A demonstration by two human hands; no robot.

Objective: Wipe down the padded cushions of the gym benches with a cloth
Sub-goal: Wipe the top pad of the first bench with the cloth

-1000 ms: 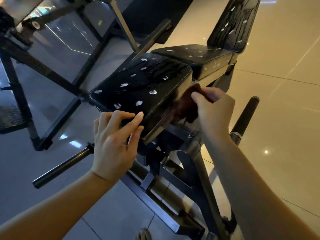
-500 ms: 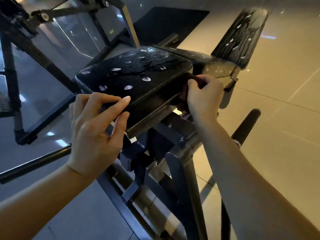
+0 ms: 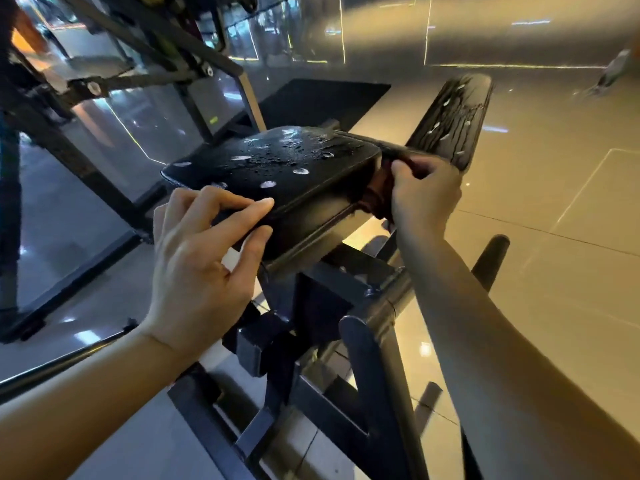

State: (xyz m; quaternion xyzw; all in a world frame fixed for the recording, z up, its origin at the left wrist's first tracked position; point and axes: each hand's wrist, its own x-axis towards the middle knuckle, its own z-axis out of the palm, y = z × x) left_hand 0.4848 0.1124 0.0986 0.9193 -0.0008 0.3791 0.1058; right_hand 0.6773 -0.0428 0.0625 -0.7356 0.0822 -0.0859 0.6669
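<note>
A black padded seat cushion [image 3: 277, 164] of a gym bench fills the middle of the view, wet with drops and white foam spots. Behind it the tilted back cushion [image 3: 450, 123] also shows white spots. My left hand [image 3: 197, 265] rests on the near front edge of the seat cushion with fingers fairly straight. My right hand [image 3: 422, 195] grips a dark reddish-brown cloth [image 3: 375, 192] against the right side edge of the seat cushion. Most of the cloth is hidden by my fingers and the cushion.
The bench's black steel frame [image 3: 346, 341] stands below the cushion. A black roller bar [image 3: 491, 261] sticks out on the right. Another machine's dark frame [image 3: 138, 74] and a black floor mat [image 3: 318, 98] lie behind and left. Glossy beige tile floor [image 3: 554, 237] spreads to the right.
The view has dropped lower and closer to the seat cushion. My right hand with the cloth has slid along the cushion's right side toward its rear corner; my left hand stays on the front edge.
</note>
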